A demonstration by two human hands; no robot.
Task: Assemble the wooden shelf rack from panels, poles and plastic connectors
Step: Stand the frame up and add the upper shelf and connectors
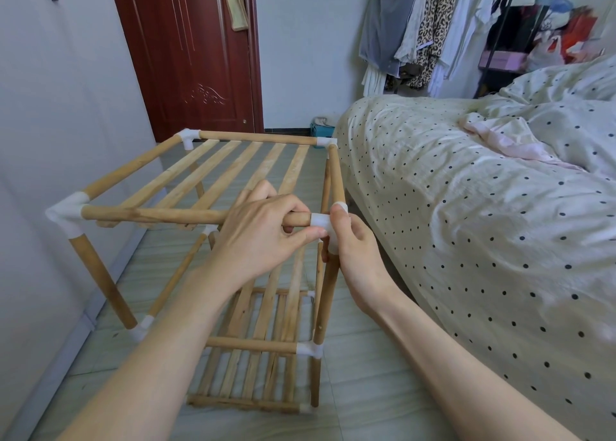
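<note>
The wooden shelf rack [213, 170] stands on the floor between a wall and a bed, its slatted top panel framed by poles and white plastic corner connectors. My left hand [263, 230] grips the near top pole [150, 214] at its right end. My right hand [350, 244] holds the white connector [320, 221] at the near right top corner, thumb up against it. Below it runs the upright pole [325, 304]. Lower slatted panels [263, 367] sit beneath, joined by more white connectors [308, 349].
A bed with a dotted cover [466, 224] lies close on the right. A grey wall [50, 124] stands on the left and a dark red door [186, 50] behind. Clothes hang on a rail [426, 24] at the back. The floor is tiled [360, 390].
</note>
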